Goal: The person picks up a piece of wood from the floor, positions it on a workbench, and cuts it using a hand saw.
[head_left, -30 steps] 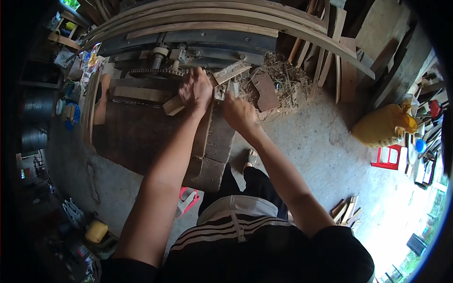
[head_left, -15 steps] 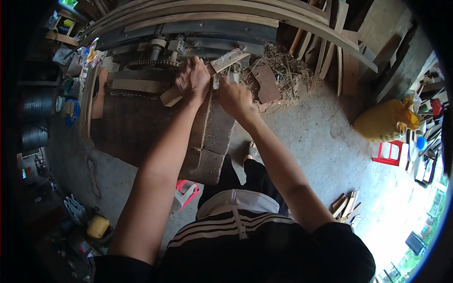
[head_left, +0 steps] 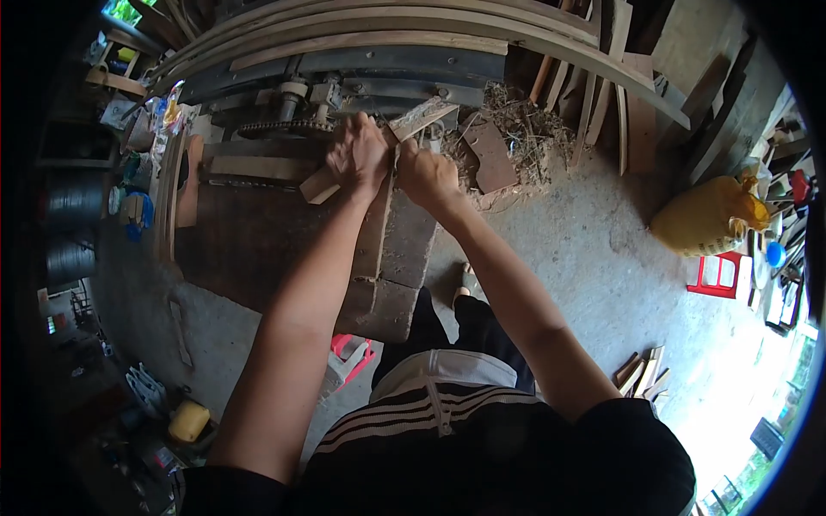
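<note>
My left hand (head_left: pixel 355 159) is closed over a short wooden piece near the far edge of the dark workbench (head_left: pixel 249 228). A squared wooden end (head_left: pixel 320 185) sticks out on the hand's near left side. Beyond the knuckles lies a rough-faced length of wood (head_left: pixel 422 119), angled to the right; the hand hides whether both are one piece. Close beside it, my right hand (head_left: pixel 428 178) forms a fist by the bench's right edge, and what it holds is hidden. A pale wooden strip (head_left: pixel 372 236) runs along the bench below the hands.
A chain (head_left: pixel 284 127) and metal machine parts lie behind the bench. Long boards (head_left: pixel 413 19) arch across the back. Wood shavings (head_left: pixel 538 142) surround a brown board (head_left: pixel 489 155). On the right stand a yellow sack (head_left: pixel 701 215) and a red stool (head_left: pixel 718 275).
My right hand has come slightly nearer and lower, closer beside the left. The left hand stays on the wood. The whole view has shifted slightly.
</note>
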{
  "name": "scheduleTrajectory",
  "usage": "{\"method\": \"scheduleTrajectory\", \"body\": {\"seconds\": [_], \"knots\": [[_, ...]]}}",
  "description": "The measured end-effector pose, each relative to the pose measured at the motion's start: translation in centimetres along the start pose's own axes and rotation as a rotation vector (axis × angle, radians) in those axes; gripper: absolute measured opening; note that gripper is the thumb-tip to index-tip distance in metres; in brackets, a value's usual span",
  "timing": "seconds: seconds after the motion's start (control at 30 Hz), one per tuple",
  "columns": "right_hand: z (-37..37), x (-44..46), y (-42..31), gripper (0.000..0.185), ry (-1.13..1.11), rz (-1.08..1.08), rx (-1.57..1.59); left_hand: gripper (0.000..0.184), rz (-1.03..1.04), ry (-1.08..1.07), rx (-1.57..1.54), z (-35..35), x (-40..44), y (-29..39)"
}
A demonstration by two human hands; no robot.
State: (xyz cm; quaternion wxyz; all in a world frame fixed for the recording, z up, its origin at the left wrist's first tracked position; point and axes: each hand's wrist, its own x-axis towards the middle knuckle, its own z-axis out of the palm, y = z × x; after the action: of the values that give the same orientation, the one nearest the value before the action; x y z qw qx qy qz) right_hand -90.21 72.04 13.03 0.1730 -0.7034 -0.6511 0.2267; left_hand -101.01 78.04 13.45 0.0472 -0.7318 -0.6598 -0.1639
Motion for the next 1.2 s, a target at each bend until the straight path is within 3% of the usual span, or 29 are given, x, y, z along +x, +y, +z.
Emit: {"method": "scheduleTrajectory", "body": {"seconds": [0.13, 0.37, 0.57, 0.8, 0.93, 1.07, 1.2], "knots": [[-2.6, -5.5, 0.8, 0.029, -0.118, 0.085, -0.020, 0.025, -0.088, -0.074, 0.012, -0.4, 0.1, 0.4], [0.2, 0.8, -0.1, 0.030, -0.031, 0.036, 0.047, 0.025, -0.039, -0.068, 0.001, -0.6, 0.0, 0.3], [-2.5, -5.6, 1.1, 0.022, -0.135, 0.039, -0.073, 0.025, -0.048, -0.018, 0.008, -0.5, 0.0, 0.4], [-0.5, 0.3, -0.1, 0.023, -0.060, 0.028, 0.023, 0.025, -0.040, -0.075, 0.010, -0.5, 0.3, 0.2], [-2.5, -3.5, 0.3, 0.029, -0.115, 0.060, 0.024, 0.023, 0.006, -0.010, 0.027, -0.2, 0.3, 0.3], [-3.0, -6.2, 1.2, 0.023, -0.169, 0.043, -0.020, 0.023, -0.009, -0.034, 0.047, -0.9, -0.8, 0.4], [-1.8, -2.0, 0.4, 0.027, -0.098, 0.024, 0.030, 0.021, -0.030, -0.029, 0.037, -1.0, -0.6, 0.8]]}}
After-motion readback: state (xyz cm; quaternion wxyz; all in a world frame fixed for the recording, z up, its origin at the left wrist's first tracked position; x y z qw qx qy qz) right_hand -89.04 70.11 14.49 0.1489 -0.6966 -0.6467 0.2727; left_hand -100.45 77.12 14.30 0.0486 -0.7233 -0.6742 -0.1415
